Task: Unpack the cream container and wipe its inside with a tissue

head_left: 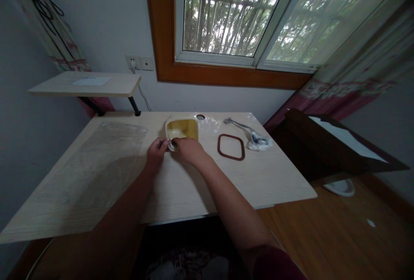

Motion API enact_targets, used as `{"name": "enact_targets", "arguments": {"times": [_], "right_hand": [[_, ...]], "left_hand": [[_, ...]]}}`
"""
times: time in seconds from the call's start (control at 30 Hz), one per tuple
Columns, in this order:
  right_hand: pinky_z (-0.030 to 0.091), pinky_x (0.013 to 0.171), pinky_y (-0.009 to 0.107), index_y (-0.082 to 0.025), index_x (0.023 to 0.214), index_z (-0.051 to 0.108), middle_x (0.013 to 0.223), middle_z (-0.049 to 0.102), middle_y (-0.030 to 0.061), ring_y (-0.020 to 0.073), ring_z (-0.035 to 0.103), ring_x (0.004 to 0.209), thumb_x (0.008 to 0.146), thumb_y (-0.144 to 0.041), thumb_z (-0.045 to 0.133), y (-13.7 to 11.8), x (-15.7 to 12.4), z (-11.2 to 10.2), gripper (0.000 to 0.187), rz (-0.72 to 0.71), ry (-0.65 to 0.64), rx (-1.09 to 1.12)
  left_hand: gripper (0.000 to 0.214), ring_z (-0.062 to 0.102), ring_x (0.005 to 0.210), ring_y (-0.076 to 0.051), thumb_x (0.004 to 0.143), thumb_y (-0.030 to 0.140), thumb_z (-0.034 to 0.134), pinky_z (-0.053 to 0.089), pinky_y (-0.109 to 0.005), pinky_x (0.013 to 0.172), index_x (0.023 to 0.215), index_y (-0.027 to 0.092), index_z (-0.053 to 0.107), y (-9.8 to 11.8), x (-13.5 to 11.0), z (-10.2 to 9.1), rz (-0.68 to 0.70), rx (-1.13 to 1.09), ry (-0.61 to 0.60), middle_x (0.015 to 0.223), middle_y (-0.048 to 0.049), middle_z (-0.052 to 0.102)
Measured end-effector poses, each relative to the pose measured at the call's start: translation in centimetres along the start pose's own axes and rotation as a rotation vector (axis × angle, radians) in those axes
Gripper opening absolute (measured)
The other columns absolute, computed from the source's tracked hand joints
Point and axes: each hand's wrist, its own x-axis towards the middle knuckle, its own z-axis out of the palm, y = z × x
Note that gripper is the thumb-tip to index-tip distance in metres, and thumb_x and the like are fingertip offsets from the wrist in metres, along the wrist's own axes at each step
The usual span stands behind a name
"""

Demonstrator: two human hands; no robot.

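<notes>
In the head view, my left hand [156, 151] pinches the left side of a small round whitish piece [172, 146], whose kind I cannot make out. My right hand [189, 148] bends over the same piece from the right, fingers closed at its top and partly covering it. Just behind both hands stands a rounded square box [196, 128], yellowish inside with a pale rim. My right hand hides part of its front. To the right, a brown rounded square frame [220, 146] lies flat on the desk.
A clear plastic bag holding a dark cable [257, 140] lies right of the frame on the pale desk [258, 176]. A large clear plastic sheet [97, 159] covers the desk's left part. A raised shelf [61, 84] stands back left; a dark brown piece of furniture [304, 150] stands right.
</notes>
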Motion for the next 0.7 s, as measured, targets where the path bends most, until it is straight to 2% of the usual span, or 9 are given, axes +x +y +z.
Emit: {"name": "enact_targets", "arguments": {"times": [0.27, 0.53, 0.7], "right_hand": [[0.052, 0.089, 0.034, -0.019, 0.127, 0.063, 0.118, 0.073, 0.0164, 0.0276, 0.07, 0.107, 0.102, -0.035, 0.047, -0.3, 1.6, 0.4, 0.034, 0.04, -0.013, 0.01], [0.054, 0.085, 0.034, -0.017, 0.123, 0.065, 0.114, 0.074, 0.0153, 0.0277, 0.072, 0.104, 0.098, -0.026, 0.048, 0.0, 3.3, 1.6, 0.031, 0.083, 0.025, 0.038], [0.054, 0.085, 0.035, -0.018, 0.124, 0.064, 0.115, 0.074, 0.0156, 0.0274, 0.071, 0.104, 0.098, -0.026, 0.046, 0.1, 3.5, 1.8, 0.032, 0.097, -0.002, 0.032]], "left_hand": [[0.034, 0.055, 0.064, -0.013, 0.084, 0.052, 0.066, 0.044, -0.024, 0.064, 0.076, 0.02, 0.059, -0.5, 0.4, -0.3, 0.01, -0.039, 0.013, 0.067, 0.0014, 0.058], [0.035, 0.054, 0.063, -0.013, 0.08, 0.053, 0.067, 0.043, -0.025, 0.062, 0.075, 0.02, 0.057, -0.1, 0.3, -0.2, -0.024, -0.084, -0.011, 0.066, 0.0019, 0.057], [0.034, 0.054, 0.064, -0.014, 0.081, 0.052, 0.067, 0.043, -0.025, 0.063, 0.076, 0.02, 0.057, -0.6, 0.5, -0.2, -0.028, -0.121, -0.026, 0.067, 0.0018, 0.057]]}}
